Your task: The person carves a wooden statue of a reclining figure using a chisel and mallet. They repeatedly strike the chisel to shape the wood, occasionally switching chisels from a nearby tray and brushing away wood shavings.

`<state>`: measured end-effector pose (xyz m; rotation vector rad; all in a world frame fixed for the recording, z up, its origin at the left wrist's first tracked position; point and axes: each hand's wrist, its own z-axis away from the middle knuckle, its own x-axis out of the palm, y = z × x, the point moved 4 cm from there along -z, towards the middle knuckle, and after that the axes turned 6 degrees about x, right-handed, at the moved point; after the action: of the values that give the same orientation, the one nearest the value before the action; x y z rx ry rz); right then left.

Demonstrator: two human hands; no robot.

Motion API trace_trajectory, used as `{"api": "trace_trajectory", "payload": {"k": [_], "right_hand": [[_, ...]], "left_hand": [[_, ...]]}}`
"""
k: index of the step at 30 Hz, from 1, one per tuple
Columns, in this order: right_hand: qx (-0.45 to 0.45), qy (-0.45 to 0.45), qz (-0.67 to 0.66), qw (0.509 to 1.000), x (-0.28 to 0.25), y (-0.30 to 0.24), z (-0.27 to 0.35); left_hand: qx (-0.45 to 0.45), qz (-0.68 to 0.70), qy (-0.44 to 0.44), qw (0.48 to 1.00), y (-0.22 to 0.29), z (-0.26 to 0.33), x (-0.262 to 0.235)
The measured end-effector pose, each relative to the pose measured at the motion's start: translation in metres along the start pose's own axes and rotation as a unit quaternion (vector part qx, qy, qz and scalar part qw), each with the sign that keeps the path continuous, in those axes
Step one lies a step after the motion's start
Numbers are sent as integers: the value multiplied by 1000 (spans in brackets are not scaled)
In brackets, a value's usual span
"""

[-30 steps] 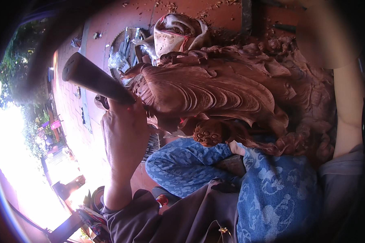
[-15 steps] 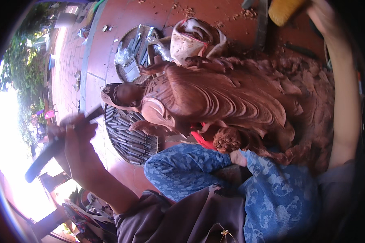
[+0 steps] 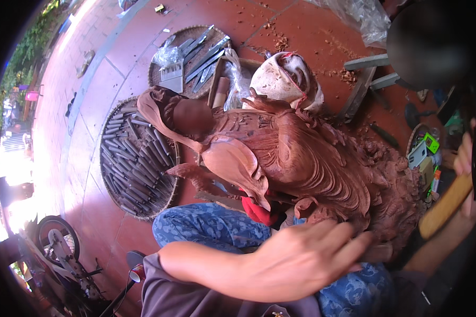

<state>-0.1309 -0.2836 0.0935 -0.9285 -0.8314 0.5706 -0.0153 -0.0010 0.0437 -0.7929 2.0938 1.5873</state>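
A reddish-brown carved wooden statue (image 3: 301,153), a robed figure with a hooded head, lies across the middle with its head to the left. My left hand (image 3: 312,259) is over its near side, by the lower robe. Its fingers are curled and smeared by motion, and what they hold, if anything, is hidden. At the far right edge my right hand (image 3: 465,179), partly cut off by the dark rim, is closed around a yellowish wooden tool (image 3: 445,207). That tool slants down beside the statue's base; its exact kind is unclear.
Round baskets hold many dark chisels (image 3: 137,164) and flat metal tools (image 3: 206,58). A white sack (image 3: 285,82) stands behind the statue. Wood shavings (image 3: 280,42) litter the red tiles. Small items, one bright green (image 3: 431,142), lie at right; a bicycle wheel (image 3: 58,238) shows lower left.
My left hand came from the far left, where it held a dark long tool, to the statue's near side. My right hand came down from the upper right. The view shifted.
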Motion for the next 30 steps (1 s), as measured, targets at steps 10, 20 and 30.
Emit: {"api": "trace_trajectory", "payload": {"k": [10, 20, 30], "right_hand": [[-8, 175, 195, 965, 18, 73, 80], [-45, 221, 184, 957, 35, 84, 85], [10, 212, 217, 953, 32, 92, 83]], "left_hand": [[56, 70, 97, 991, -37, -46, 13], [85, 113, 294, 945, -44, -45, -10], [115, 59, 390, 912, -49, -41, -9]]}}
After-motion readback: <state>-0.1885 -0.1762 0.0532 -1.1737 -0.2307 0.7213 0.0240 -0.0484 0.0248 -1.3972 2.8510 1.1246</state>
